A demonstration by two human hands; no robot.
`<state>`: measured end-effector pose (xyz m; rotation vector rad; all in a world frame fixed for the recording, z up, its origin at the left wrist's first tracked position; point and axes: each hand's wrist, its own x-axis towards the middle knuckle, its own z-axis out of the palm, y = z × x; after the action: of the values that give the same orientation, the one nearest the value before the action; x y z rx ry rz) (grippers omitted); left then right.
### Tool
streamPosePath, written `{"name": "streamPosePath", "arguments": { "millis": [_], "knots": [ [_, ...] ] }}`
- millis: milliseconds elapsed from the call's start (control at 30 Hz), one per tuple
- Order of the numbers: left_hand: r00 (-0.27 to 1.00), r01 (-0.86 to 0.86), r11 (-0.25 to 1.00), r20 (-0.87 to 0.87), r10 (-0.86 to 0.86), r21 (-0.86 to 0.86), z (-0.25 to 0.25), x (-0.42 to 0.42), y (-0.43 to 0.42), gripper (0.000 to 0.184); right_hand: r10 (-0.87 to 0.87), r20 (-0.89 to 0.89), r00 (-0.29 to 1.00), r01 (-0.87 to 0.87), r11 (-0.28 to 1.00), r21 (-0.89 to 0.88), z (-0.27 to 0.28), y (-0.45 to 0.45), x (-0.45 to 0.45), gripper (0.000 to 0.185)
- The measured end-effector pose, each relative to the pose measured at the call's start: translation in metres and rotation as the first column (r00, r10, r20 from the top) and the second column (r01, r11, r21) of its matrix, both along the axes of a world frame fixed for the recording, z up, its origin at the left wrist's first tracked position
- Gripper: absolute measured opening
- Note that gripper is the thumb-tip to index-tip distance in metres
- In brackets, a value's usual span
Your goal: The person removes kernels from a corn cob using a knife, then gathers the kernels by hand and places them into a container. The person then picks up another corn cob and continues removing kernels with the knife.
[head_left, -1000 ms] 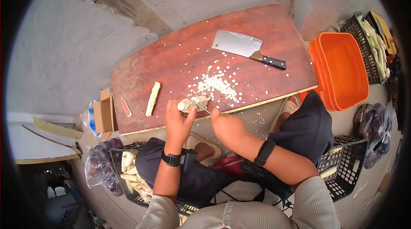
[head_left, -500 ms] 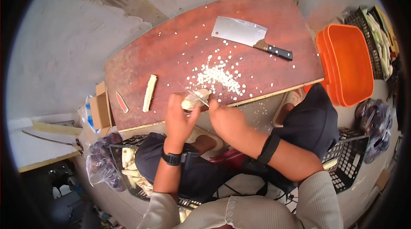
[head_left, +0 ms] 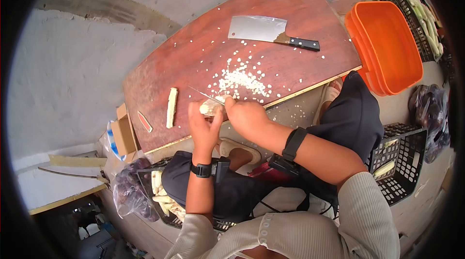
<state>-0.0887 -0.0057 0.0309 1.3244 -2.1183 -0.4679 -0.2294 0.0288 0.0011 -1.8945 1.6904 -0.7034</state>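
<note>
My left hand (head_left: 205,128) is closed round a pale corn cob (head_left: 208,109) at the near edge of the red-brown table (head_left: 164,65). My right hand (head_left: 246,116) grips a small thin-bladed knife (head_left: 203,94), its handle hidden in my fist. The blade lies across the top of the cob, its tip pointing left. Just beyond my hands is a loose pile of whitish corn kernels (head_left: 240,80), with more scattered around. A stripped cob (head_left: 172,108) rests to the left. Farther back lies a cleaver (head_left: 259,28) with a black handle.
An orange tub (head_left: 385,48) stands against the table's right end, near a black crate (head_left: 421,19) of corn. Crates flank my legs: the left one holds pale cobs (head_left: 162,196), the right crate (head_left: 399,162) a cob. A red-and-green strip (head_left: 145,121) lies at the table's left.
The view has shifted, so the table appears tilted more. Both hands stay close together at the table edge, still holding the cob and knife; the blade's angle has changed slightly.
</note>
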Motion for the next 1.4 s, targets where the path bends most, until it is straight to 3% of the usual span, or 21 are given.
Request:
{"name": "streamPosePath", "arguments": {
  "millis": [100,133,267,367,567,767,867,1067,1300,1400],
  "knots": [
    [0.96,-0.103,0.965,-0.229,0.16,0.241,-0.012,0.02,-0.012,0.029,-0.02,-0.027,0.999,0.02,1.0,0.0,0.0,0.015,-0.001,0.013],
    [0.958,-0.055,0.976,-0.263,0.112,0.212,-0.011,0.022,-0.013,0.027,-0.021,-0.026,0.999,0.022,1.0,0.019,0.001,0.02,-0.002,0.013],
    [0.971,-0.103,0.977,-0.192,0.139,0.186,0.002,0.011,-0.003,0.026,-0.002,-0.033,0.999,0.005,0.996,0.088,0.006,0.027,-0.007,0.014],
    [0.992,-0.057,0.996,-0.11,0.065,0.073,0.001,0.009,-0.004,0.028,0.013,-0.057,0.998,-0.009,0.997,0.07,0.006,0.03,-0.01,0.014],
    [0.998,-0.052,0.991,-0.027,0.056,0.124,0.004,0.013,-0.003,0.027,0.037,-0.109,0.993,-0.024,0.993,0.117,0.01,0.028,-0.007,0.013],
    [1.0,0.019,0.999,0.017,-0.02,0.043,0.014,0.0,0.005,0.028,0.029,-0.125,0.992,-0.014,0.993,0.118,0.011,0.015,-0.002,0.01],
    [0.999,0.021,0.995,0.03,-0.024,0.095,0.015,-0.001,0.002,0.029,0.019,-0.176,0.984,-0.004,0.996,0.089,0.008,0.006,0.001,0.009],
    [1.0,-0.009,0.992,-0.026,0.013,0.122,0.018,-0.011,0.0,0.028,-0.012,-0.118,0.993,0.014,1.0,0.011,0.001,-0.004,0.002,0.012],
    [0.999,0.036,0.999,0.017,-0.036,-0.017,0.001,-0.003,0.004,0.031,0.003,-0.038,0.999,0.001,0.995,0.098,0.005,-0.001,0.0,0.013],
    [1.0,0.006,1.0,-0.02,-0.006,0.008,0.002,-0.004,0.008,0.029,0.005,-0.04,0.999,0.0,0.993,0.119,0.005,0.012,-0.003,0.012]
  ]
}}
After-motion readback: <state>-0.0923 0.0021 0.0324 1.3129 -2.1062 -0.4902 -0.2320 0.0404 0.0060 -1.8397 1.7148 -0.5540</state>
